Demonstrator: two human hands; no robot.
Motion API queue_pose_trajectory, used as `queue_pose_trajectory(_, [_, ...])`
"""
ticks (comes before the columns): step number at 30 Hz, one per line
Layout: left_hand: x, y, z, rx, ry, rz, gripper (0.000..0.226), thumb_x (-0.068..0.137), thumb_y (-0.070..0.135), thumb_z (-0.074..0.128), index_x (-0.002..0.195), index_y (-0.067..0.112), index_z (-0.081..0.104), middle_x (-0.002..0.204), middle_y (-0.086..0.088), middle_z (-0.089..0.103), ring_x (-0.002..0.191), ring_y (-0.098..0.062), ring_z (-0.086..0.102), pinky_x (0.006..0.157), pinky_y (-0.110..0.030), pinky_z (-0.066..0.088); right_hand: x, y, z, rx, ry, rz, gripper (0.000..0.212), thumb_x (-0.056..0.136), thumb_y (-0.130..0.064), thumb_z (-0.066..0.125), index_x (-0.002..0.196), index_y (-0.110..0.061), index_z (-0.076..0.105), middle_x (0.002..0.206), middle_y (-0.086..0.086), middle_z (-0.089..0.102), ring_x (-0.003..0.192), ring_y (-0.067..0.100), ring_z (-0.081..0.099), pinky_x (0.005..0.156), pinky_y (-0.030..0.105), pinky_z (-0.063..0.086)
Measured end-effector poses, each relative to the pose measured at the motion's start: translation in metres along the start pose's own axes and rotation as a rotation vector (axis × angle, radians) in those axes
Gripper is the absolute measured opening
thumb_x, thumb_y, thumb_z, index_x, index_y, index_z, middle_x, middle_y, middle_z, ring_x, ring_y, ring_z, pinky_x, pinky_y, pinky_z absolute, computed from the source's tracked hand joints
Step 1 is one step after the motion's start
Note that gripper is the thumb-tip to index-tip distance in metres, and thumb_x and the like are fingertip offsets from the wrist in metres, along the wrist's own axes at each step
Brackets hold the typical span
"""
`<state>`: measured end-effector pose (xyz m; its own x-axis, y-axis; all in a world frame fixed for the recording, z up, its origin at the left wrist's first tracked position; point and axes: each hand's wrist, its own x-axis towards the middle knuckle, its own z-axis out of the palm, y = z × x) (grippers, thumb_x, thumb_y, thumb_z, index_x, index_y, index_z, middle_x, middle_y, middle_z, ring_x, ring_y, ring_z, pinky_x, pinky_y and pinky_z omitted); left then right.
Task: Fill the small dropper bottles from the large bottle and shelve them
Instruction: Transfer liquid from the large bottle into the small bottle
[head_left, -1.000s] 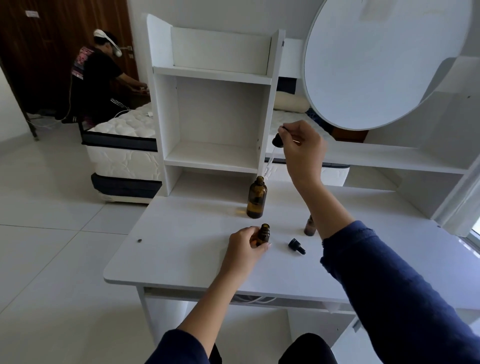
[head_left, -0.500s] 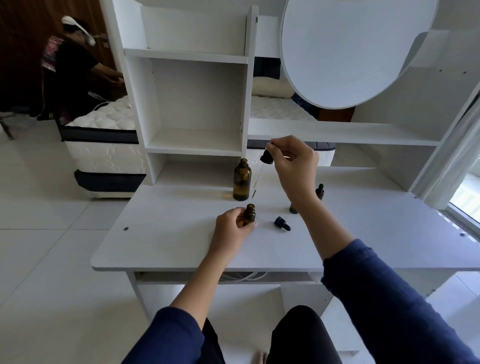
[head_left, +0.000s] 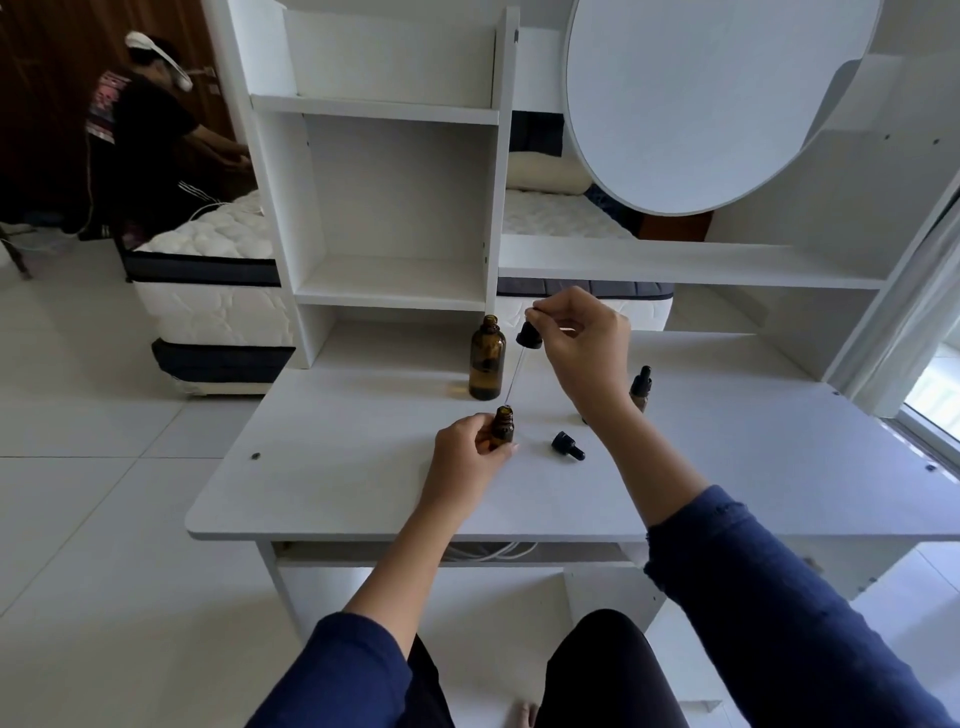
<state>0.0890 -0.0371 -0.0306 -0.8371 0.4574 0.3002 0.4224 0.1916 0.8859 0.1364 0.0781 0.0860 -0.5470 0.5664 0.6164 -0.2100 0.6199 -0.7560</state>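
Dropper tip is hovering at the small bottle's mouth, centre frame: spill risk.
Right grip (head_left: 582, 353) is pinching the dropper (head_left: 529, 336) by its bulb, glass tube tilting down to the small bottle (head_left: 503, 427). Left grip (head_left: 470, 457) is holding that bottle upright on the counter (head_left: 363, 467), just below the uncapped big bottle (head_left: 487, 358). Can't tell if the tip is inside, so squeezing now is risking drips down the outside. Right wrist is sitting close to a capped bottle (head_left: 641, 387) and could be knocking it over.
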Motion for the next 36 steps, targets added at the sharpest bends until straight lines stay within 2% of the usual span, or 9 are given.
queue_pose_trajectory(5, [0.001, -0.001, 0.0, -0.009, -0.007, -0.007, 0.035, 0.077, 0.012, 0.073, 0.11, 0.003, 0.064, 0.101, -0.009, 0.07, 0.092, -0.016, 0.067, 0.089, -0.025, 0.053, 0.002, 0.001, 0.002, -0.019, -0.048, -0.029, 0.006, 0.077, -0.001, 0.069, 0.074, -0.004, 0.065, 0.07, -0.001, 0.064, 0.066, 0.003, 0.061, 0.067, 0.01, 0.05])
queue_pose_trajectory(10, [0.002, -0.003, 0.0, -0.016, -0.019, -0.016, 0.03, 0.077, 0.012, 0.073, 0.105, 0.004, 0.065, 0.099, -0.008, 0.071, 0.09, -0.015, 0.067, 0.086, -0.023, 0.052, 0.008, -0.003, 0.004, 0.021, -0.08, -0.032, 0.003, 0.079, -0.003, 0.067, 0.078, -0.004, 0.065, 0.072, -0.004, 0.065, 0.065, -0.006, 0.06, 0.065, 0.008, 0.049])
queue_pose_trajectory(13, [0.002, -0.003, 0.0, -0.031, -0.017, -0.026, 0.025, 0.077, 0.011, 0.073, 0.101, 0.007, 0.066, 0.097, -0.007, 0.071, 0.088, -0.014, 0.067, 0.082, -0.018, 0.05, 0.02, -0.01, 0.005, 0.055, -0.038, -0.045, 0.005, 0.08, -0.005, 0.066, 0.082, -0.001, 0.065, 0.075, 0.002, 0.067, 0.067, -0.004, 0.061, 0.066, 0.009, 0.049])
queue_pose_trajectory(18, [0.002, -0.003, 0.001, -0.031, -0.025, -0.036, 0.026, 0.077, 0.013, 0.073, 0.102, 0.009, 0.065, 0.098, -0.005, 0.07, 0.09, -0.012, 0.067, 0.083, -0.018, 0.051, 0.047, -0.02, 0.012, 0.092, 0.062, -0.052, 0.004, 0.082, -0.009, 0.065, 0.079, -0.007, 0.064, 0.072, -0.008, 0.063, 0.066, -0.008, 0.06, 0.065, 0.008, 0.049])
queue_pose_trajectory(21, [0.002, -0.004, 0.001, -0.025, -0.023, -0.035, 0.026, 0.078, 0.013, 0.073, 0.102, 0.01, 0.065, 0.099, -0.005, 0.07, 0.091, -0.012, 0.066, 0.083, -0.019, 0.051, 0.06, -0.022, 0.02, 0.09, 0.092, -0.077, 0.006, 0.083, -0.008, 0.064, 0.078, -0.004, 0.065, 0.071, -0.006, 0.063, 0.066, -0.011, 0.059, 0.064, 0.007, 0.048])
queue_pose_trajectory(27, [0.003, -0.005, 0.0, -0.011, -0.016, -0.027, 0.028, 0.077, 0.014, 0.073, 0.104, 0.009, 0.066, 0.099, -0.004, 0.07, 0.091, -0.012, 0.066, 0.081, -0.014, 0.049, 0.073, -0.014, 0.032, 0.071, 0.097, -0.098, 0.003, 0.084, -0.007, 0.062, 0.085, -0.005, 0.064, 0.078, 0.0, 0.065, 0.069, -0.012, 0.059, 0.065, 0.006, 0.048])
queue_pose_trajectory(36, [0.004, -0.006, 0.0, -0.021, -0.011, -0.014, 0.029, 0.077, 0.014, 0.074, 0.105, 0.008, 0.066, 0.098, -0.004, 0.071, 0.089, -0.009, 0.066, 0.078, -0.007, 0.048, 0.08, -0.008, 0.041, 0.074, 0.085, -0.112, 0.003, 0.085, -0.005, 0.06, 0.086, -0.005, 0.063, 0.077, -0.002, 0.063, 0.071, -0.005, 0.06, 0.066, 0.005, 0.047])
